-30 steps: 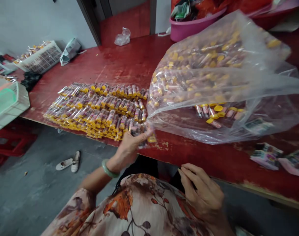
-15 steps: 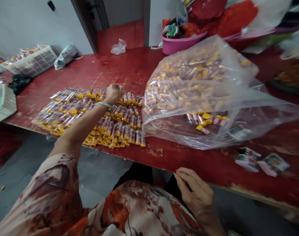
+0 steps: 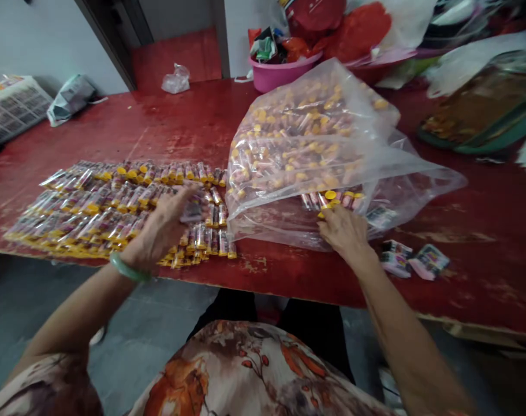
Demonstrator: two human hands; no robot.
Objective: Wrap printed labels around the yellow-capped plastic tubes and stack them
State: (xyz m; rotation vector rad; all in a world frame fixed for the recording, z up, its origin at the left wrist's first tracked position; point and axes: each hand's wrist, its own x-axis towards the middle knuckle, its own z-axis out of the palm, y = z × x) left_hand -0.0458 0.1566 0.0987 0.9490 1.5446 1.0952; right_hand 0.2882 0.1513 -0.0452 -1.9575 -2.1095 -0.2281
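My left hand (image 3: pixel 167 222) reaches over rows of small clear tubes with yellow caps (image 3: pixel 93 202) lying side by side. A small stack of printed labels (image 3: pixel 192 211) shows at its fingers, slightly blurred, and the hand appears closed on it. At the mouth of a large clear plastic bag (image 3: pixel 284 190), my right hand (image 3: pixel 344 231) pinches a yellow-capped tube (image 3: pixel 321 215); the fingers cover most of that tube. More loose pink tubes with yellow caps (image 3: pixel 310 200) lie just beyond its fingertips, and many others fill the bag.
Two stacks of printed labels (image 3: pixel 396 258) lie right of my right hand on the red table (image 3: pixel 284 277). A pink basin (image 3: pixel 280 74) stands behind the bag. A crumpled plastic bag (image 3: pixel 176 79) lies at the back, and a white basket (image 3: pixel 18 107) at far left.
My right hand has moved from the table's front edge forward to the bag's mouth. My left hand has drawn back from the rear row of tubes. The view has turned right.
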